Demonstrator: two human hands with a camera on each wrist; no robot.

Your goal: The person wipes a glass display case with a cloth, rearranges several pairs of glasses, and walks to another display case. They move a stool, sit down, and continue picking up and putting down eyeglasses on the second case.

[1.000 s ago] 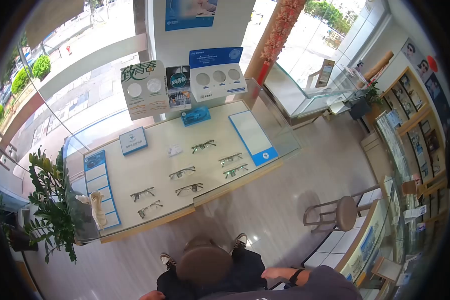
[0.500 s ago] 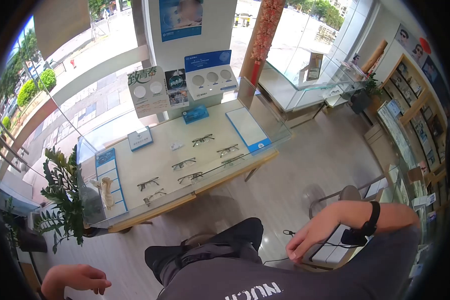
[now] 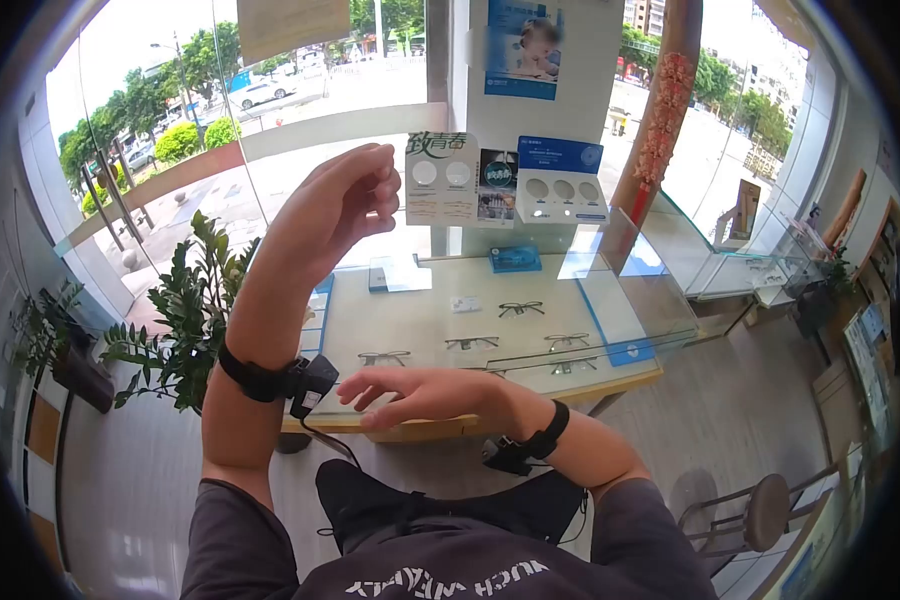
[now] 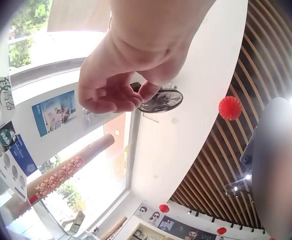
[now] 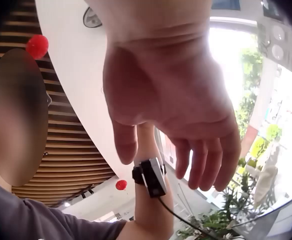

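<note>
My left hand [image 3: 355, 200] is raised in front of the window and posters, its fingers loosely curled and holding nothing. In the left wrist view, the bent fingers [image 4: 108, 102] overlap a fan [image 4: 163, 100] in the background. A black camera [image 3: 312, 387] with a cable sits on a strap [image 3: 255, 376] around the left forearm. Close beside that camera is my right hand [image 3: 425, 392], fingers spread and relaxed, with nothing in them. The right wrist view has its palm [image 5: 171, 95] in front, with the left forearm's camera [image 5: 153, 177] beyond the fingertips.
Several eyeglasses [image 3: 521, 309] lie in the glass display case [image 3: 530, 350] ahead, under both hands. A leafy plant [image 3: 195, 325] stands at its left. A round stool [image 3: 767, 512] is at the right. Posters [image 3: 560, 180] stand behind the case.
The head view has tilted up and swung left. My left hand has risen from low at the left to high in front. The right hand has moved from the right side in toward the left forearm.
</note>
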